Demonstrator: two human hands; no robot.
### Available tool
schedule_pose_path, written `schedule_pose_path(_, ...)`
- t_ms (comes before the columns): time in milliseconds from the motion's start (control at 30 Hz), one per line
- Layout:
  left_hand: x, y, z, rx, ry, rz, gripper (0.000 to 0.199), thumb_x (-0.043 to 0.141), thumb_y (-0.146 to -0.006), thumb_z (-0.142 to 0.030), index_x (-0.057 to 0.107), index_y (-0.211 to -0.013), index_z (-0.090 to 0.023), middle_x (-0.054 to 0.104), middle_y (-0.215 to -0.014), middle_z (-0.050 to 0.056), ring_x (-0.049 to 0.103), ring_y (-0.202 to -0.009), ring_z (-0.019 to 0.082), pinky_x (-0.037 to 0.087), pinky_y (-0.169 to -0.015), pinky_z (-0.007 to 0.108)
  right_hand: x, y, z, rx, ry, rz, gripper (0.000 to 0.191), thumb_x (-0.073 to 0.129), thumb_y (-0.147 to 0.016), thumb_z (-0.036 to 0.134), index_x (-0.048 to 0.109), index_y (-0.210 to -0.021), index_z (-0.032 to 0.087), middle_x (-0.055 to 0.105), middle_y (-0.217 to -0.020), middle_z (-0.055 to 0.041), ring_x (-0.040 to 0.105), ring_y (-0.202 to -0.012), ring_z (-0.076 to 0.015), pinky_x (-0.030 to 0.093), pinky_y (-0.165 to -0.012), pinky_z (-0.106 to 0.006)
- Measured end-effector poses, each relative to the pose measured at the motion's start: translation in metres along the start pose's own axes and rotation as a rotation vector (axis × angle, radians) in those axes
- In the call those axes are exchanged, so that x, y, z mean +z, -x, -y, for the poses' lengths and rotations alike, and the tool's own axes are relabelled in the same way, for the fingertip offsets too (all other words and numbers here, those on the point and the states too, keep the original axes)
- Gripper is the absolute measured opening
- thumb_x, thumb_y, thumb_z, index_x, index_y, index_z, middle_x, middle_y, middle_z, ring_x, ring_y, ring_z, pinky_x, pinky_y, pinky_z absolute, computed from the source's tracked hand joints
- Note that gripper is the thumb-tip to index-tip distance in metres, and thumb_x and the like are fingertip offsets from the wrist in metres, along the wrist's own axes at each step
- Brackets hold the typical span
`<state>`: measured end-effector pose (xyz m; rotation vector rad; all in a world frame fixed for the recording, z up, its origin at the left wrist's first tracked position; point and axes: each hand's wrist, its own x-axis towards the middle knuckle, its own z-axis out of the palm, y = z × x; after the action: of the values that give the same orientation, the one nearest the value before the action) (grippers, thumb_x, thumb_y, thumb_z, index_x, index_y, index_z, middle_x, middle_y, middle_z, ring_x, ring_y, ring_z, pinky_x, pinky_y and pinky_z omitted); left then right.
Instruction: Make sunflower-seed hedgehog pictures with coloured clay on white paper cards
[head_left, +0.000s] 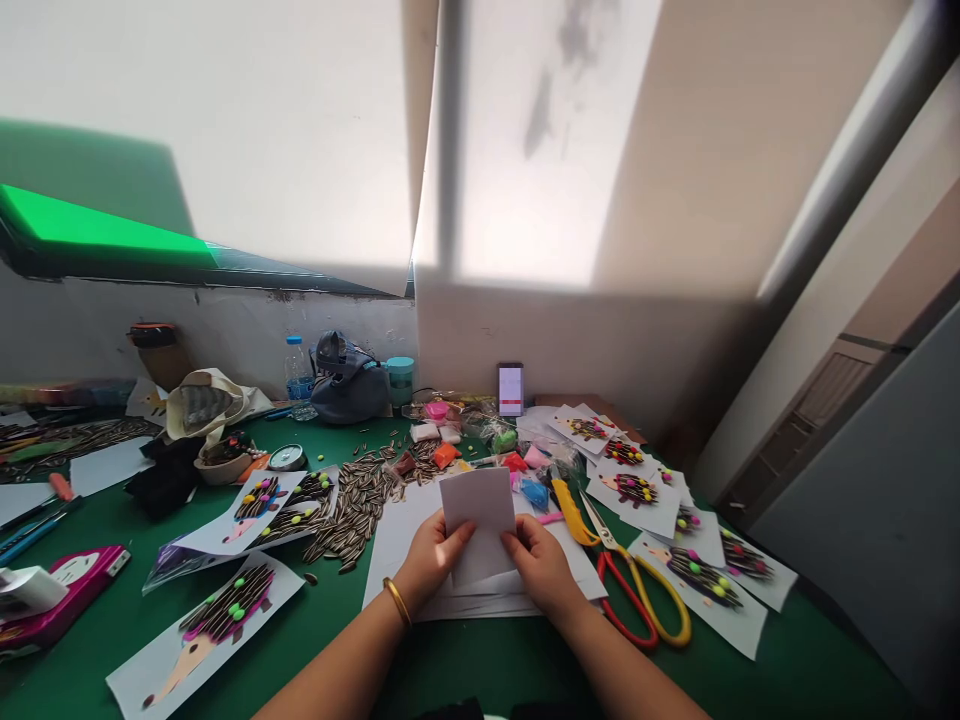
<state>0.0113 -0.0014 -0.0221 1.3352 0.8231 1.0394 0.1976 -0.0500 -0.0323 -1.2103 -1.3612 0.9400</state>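
Between my two hands a small sheet of white paper [480, 510] stands tilted upright, its visible side blank. My left hand [435, 550] pinches its left edge with the thumb in front, and a gold bangle circles that wrist. At the right edge, my right hand [536, 555] grips the same sheet between thumb and fingers. Below lie larger white sheets [397, 520] on the green table [330, 640]. Scissors [637, 590] with red and yellow handles rest just right of my right hand, beside a yellow cutter [574, 512].
Sunflower seeds [360, 500] are heaped to the left. Hedgehog cards made with seeds and coloured balls lie at left [210, 640] and right [697, 580]. Coloured clay packets [446, 455] sit behind the paper. A phone [511, 390] leans on the wall, and a blue bag [345, 385] stands near a bottle [298, 380].
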Motion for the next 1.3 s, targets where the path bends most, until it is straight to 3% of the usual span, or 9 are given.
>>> schedule_pose_path(133,-0.003,-0.005,0.004,0.015,-0.051,0.0,0.039,0.077,-0.069,-0.04,0.071,-0.098,-0.016,0.074,-0.095,0.009,0.066,-0.085,0.026,0.052,-0.072,0.032,-0.005,0.002,0.002,-0.033,0.057,-0.048,0.033,0.054,-0.088,0.052,0.065,-0.096,0.021,0.07,-0.091,-0.0058,0.064,-0.085,-0.0245,0.051,-0.074,-0.033)
schedule_pose_path(367,-0.006,-0.008,0.006,-0.041,-0.166,-0.092,0.027,0.074,-0.068,-0.041,0.071,-0.08,-0.017,0.063,-0.062,0.001,0.053,-0.052,0.015,0.039,-0.049,0.025,-0.007,0.0,-0.001,-0.083,0.135,-0.118,0.038,0.047,-0.092,0.053,0.065,-0.101,0.021,0.069,-0.091,-0.0057,0.062,-0.081,-0.0229,0.049,-0.07,-0.03)
schedule_pose_path(467,-0.013,-0.01,0.0,0.024,-0.183,-0.177,0.028,0.073,-0.07,-0.044,0.071,-0.079,-0.018,0.063,-0.066,0.002,0.057,-0.061,0.017,0.044,-0.058,0.026,-0.012,-0.002,-0.002,-0.108,0.173,-0.141,0.038,0.047,-0.092,0.052,0.067,-0.101,0.021,0.07,-0.091,-0.0055,0.062,-0.081,-0.0229,0.049,-0.073,-0.031)
schedule_pose_path(567,-0.019,-0.012,-0.005,0.082,-0.126,-0.246,0.038,0.075,-0.069,-0.042,0.072,-0.1,-0.019,0.069,-0.085,0.005,0.062,-0.078,0.02,0.047,-0.07,0.028,-0.016,-0.003,-0.003,-0.14,0.206,-0.123,0.036,0.048,-0.092,0.049,0.07,-0.101,0.022,0.07,-0.096,-0.0065,0.063,-0.089,-0.0247,0.049,-0.081,-0.034)
schedule_pose_path(667,-0.021,-0.013,-0.007,0.03,-0.065,-0.238,0.035,0.077,-0.065,-0.042,0.074,-0.09,-0.018,0.07,-0.083,0.005,0.062,-0.078,0.02,0.047,-0.071,0.028,-0.017,-0.004,-0.007,-0.144,0.196,-0.151,0.036,0.052,-0.09,0.051,0.071,-0.1,0.022,0.07,-0.101,-0.0087,0.062,-0.095,-0.0271,0.05,-0.085,-0.037)
schedule_pose_path(733,-0.021,-0.014,-0.007,-0.012,-0.048,-0.243,0.032,0.077,-0.062,-0.045,0.073,-0.079,-0.018,0.067,-0.072,0.003,0.059,-0.068,0.018,0.045,-0.063,0.026,-0.016,-0.005,-0.01,-0.091,0.158,-0.185,0.043,0.056,-0.086,0.054,0.067,-0.111,0.021,0.069,-0.102,-0.0095,0.063,-0.088,-0.026,0.051,-0.079,-0.036)
schedule_pose_path(867,-0.021,-0.014,-0.005,-0.034,0.045,-0.339,0.036,0.076,-0.063,-0.046,0.07,-0.084,-0.018,0.065,-0.071,0.0,0.055,-0.06,0.013,0.043,-0.057,0.023,-0.017,-0.007,-0.016,-0.011,0.069,-0.221,0.067,0.066,-0.077,0.057,0.053,-0.13,0.017,0.067,-0.089,-0.006,0.063,-0.075,-0.0218,0.051,-0.069,-0.033)
schedule_pose_path(1167,-0.018,-0.012,-0.007,-0.078,0.119,-0.297,0.038,0.079,-0.062,-0.046,0.066,-0.084,-0.017,0.066,-0.076,0.0,0.059,-0.065,0.013,0.048,-0.061,0.024,-0.014,-0.004,0.001,-0.017,0.043,-0.141,0.039,0.059,-0.082,0.056,0.065,-0.096,0.02,0.067,-0.081,-0.0059,0.063,-0.077,-0.0239,0.051,-0.069,-0.034)
schedule_pose_path(1300,-0.019,-0.013,-0.009,-0.094,0.024,-0.292,0.039,0.077,-0.062,-0.049,0.067,-0.083,-0.017,0.066,-0.074,0.001,0.06,-0.065,0.014,0.046,-0.057,0.022,-0.016,-0.006,-0.004,-0.041,0.058,-0.208,0.04,0.052,-0.086,0.057,0.064,-0.098,0.02,0.066,-0.081,-0.0064,0.061,-0.073,-0.0228,0.05,-0.065,-0.033)
